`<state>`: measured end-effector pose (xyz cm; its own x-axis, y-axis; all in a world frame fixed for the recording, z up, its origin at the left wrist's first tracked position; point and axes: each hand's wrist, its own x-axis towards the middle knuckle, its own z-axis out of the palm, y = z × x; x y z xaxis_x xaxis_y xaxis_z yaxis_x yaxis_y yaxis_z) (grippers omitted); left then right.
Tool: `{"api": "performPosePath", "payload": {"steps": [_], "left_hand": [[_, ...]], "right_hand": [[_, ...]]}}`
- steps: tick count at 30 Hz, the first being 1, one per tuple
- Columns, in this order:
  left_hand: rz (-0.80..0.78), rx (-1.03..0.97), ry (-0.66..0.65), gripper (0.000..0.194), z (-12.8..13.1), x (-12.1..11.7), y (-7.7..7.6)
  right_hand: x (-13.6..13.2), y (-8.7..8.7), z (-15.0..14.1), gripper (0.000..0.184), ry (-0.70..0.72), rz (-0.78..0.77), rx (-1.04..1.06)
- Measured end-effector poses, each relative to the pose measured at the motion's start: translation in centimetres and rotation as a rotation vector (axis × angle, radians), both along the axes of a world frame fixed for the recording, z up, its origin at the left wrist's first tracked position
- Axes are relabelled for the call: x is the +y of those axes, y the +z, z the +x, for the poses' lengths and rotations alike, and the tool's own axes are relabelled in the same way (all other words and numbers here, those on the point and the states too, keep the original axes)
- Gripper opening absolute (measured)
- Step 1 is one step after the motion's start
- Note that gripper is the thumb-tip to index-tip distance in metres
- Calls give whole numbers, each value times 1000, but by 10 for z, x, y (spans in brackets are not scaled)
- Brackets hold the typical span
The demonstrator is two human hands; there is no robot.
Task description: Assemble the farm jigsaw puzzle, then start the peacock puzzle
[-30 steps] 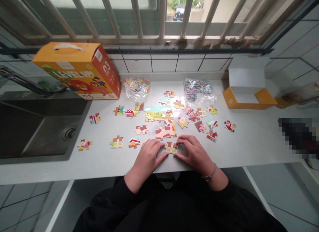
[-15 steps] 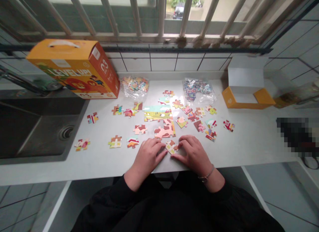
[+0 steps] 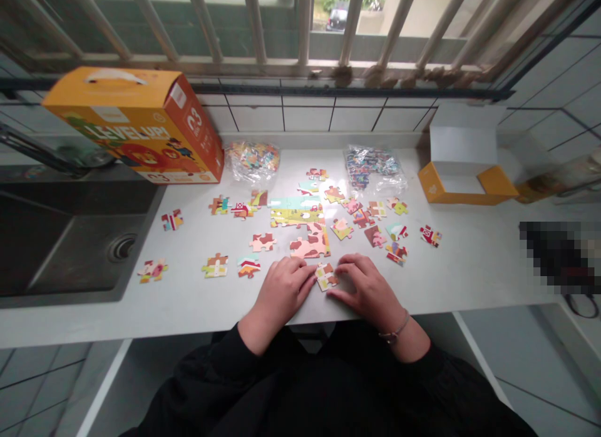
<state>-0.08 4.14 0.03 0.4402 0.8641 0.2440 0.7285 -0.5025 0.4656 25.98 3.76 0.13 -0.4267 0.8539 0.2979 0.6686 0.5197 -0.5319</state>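
Note:
A jigsaw puzzle piece [image 3: 325,277] with brown, white and green patches lies flat on the counter between my hands. My left hand [image 3: 285,288] has its fingertips closed together at the piece's left edge. On the other side, my right hand [image 3: 366,285] curves around the right edge, thumb and forefinger apart; whether it touches the piece I cannot tell. Just beyond is a partly joined puzzle [image 3: 298,216] showing a green field and a brown-spotted pink animal. Loose pieces lie on both sides, among them a brown-and-pink piece [image 3: 263,241] and a barn piece [image 3: 248,266].
An orange box [image 3: 136,130] stands at the back left beside a dark sink [image 3: 89,236]. Two clear bags of pieces, one left [image 3: 253,161] and one right [image 3: 374,168], lie along the wall. A small opened orange box [image 3: 462,185] sits at the back right.
The piece between my hands has turned to sit straighter and shifted slightly right. My right hand's fingers have loosened from its edge; my left fingertips stay at its left side.

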Motion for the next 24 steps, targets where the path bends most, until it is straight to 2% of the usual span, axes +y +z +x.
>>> {"api": "performPosePath", "payload": {"steps": [6, 10, 13, 17, 21, 24], "left_hand": [[-44, -34, -8, 18, -1, 0, 3], [-57, -41, -14, 23, -2, 0, 4], [-72, -48, -64, 29, -3, 1, 5], [-84, -37, -102, 23, -4, 1, 4], [-83, -24, -96, 20, -4, 1, 3], [-68, -40, -92, 14, -3, 1, 3]], "right_hand": [[1, -1, 1, 19, 25, 56, -4], [-3, -2, -3, 20, -2, 80, -24], [-9, -4, -6, 20, -31, 95, -59], [-12, -4, -9, 25, -53, 119, -121], [-12, 3, -7, 28, -56, 78, -161], [-12, 14, -1, 15, 19, -25, -128]]}}
